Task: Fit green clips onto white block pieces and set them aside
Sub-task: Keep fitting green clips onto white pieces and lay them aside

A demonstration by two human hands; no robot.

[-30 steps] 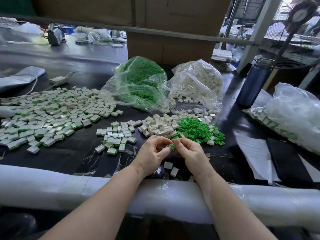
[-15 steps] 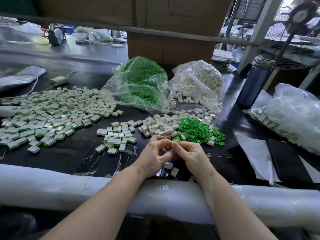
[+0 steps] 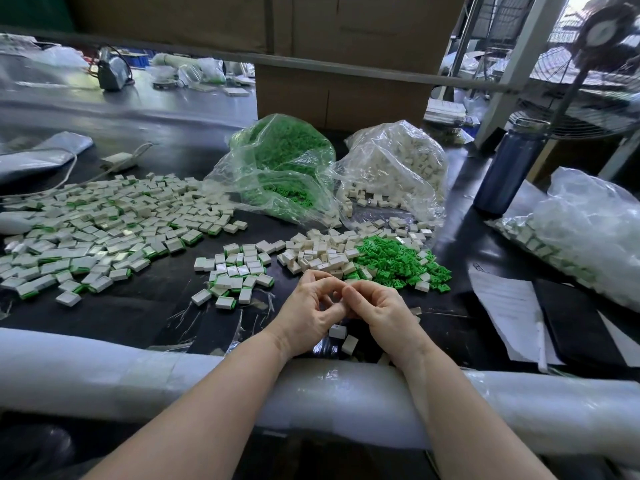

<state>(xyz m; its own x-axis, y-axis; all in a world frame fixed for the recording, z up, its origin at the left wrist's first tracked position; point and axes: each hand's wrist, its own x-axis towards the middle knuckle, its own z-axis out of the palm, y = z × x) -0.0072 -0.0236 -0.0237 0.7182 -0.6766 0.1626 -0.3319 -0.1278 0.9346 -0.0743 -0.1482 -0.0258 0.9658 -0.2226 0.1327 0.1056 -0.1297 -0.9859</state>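
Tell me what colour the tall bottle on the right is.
Dark blue bottle with a metallic cap, seen in the head view.

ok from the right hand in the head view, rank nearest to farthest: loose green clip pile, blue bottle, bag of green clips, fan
From the right hand:
1. Loose green clip pile, just beyond it on the table.
2. Bag of green clips, farther back, to the left.
3. Blue bottle, back right.
4. Fan, far right, behind the bottle.

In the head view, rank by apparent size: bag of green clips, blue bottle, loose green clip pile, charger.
1. Bag of green clips
2. Loose green clip pile or blue bottle: look alike, unsure
3. Charger
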